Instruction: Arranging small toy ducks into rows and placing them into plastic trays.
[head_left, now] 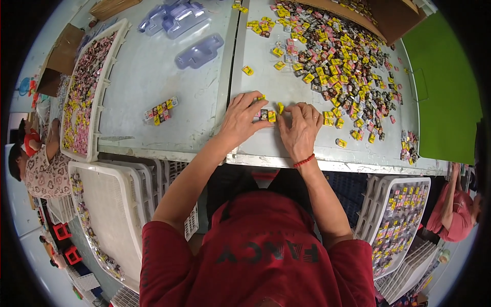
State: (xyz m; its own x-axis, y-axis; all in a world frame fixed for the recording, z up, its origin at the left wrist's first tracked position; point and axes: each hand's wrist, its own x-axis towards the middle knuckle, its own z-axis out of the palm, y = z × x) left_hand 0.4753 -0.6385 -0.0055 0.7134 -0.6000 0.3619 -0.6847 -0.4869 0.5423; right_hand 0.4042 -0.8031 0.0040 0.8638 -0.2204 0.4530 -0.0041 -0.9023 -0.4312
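In front of me at the table's near edge, my left hand [239, 117] is closed around a short row of small packs [264, 115], yellow and black pieces side by side. Its thumb presses along their near side, and its fingertips lie over the far side, partly hiding them. Just right of that row, my right hand [299, 129], with a red bracelet at the wrist, pinches a small yellow pack [281, 108] stood on edge. What the little packs are cannot be made out.
A big loose heap of small yellow, pink and black packs [340, 71] spreads over the right table. On the left table lie a grouped block of packs [161, 110] and clear plastic trays [199, 51]. White crates [94, 87] flank me; other people work at both sides.
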